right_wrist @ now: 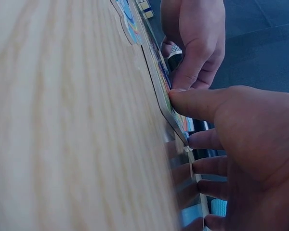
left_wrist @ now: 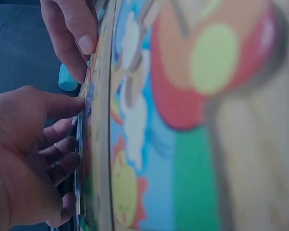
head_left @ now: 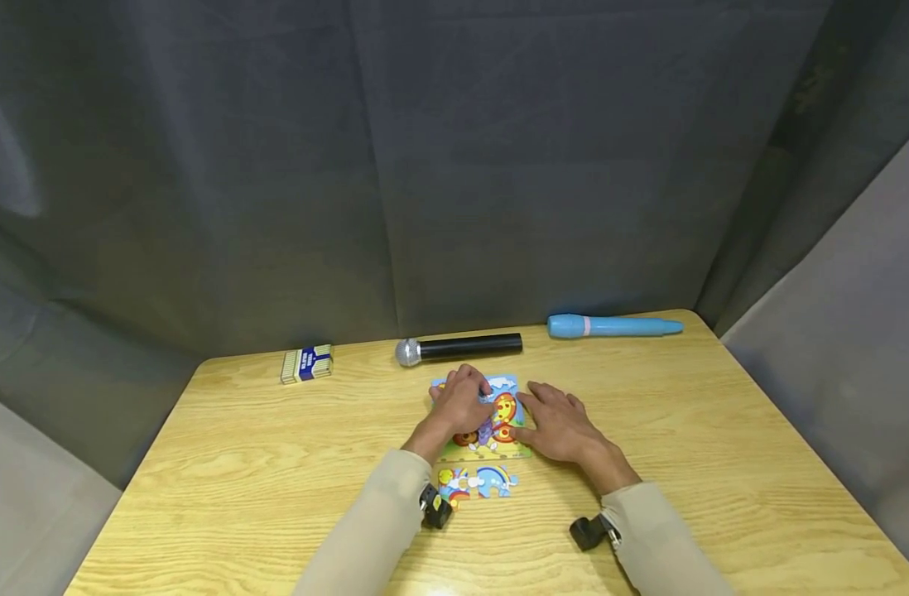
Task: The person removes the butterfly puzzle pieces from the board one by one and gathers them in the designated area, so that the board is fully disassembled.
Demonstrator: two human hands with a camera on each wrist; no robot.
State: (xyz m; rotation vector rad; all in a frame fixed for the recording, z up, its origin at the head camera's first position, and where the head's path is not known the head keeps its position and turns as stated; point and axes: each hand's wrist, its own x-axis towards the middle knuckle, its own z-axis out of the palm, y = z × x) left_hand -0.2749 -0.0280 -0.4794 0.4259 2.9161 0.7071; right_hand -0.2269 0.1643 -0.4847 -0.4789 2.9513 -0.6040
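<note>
A colourful cartoon jigsaw puzzle (head_left: pixel 503 406) lies flat near the middle of the wooden table. My left hand (head_left: pixel 462 401) is over its upper left part, fingers bent and fingertips right at the surface. Between the thumb and index finger shows a small dark gap; no held piece stands out. At the puzzle's right edge rests my right hand (head_left: pixel 562 424), fingers spread and fairly straight, thumb reaching onto the board. Loose puzzle pieces (head_left: pixel 493 480) with a rainbow, clouds and a sun lie just below the board. They appear large and blurred in the left wrist view (left_wrist: pixel 130 178).
Behind the puzzle lies a black microphone (head_left: pixel 469 346) with a silver head. A light blue marker-shaped stick (head_left: pixel 622 326) is at the back right edge. Toward the back left sits a small striped box (head_left: pixel 306 364). A dark curtain (head_left: pixel 454 165) hangs behind the table.
</note>
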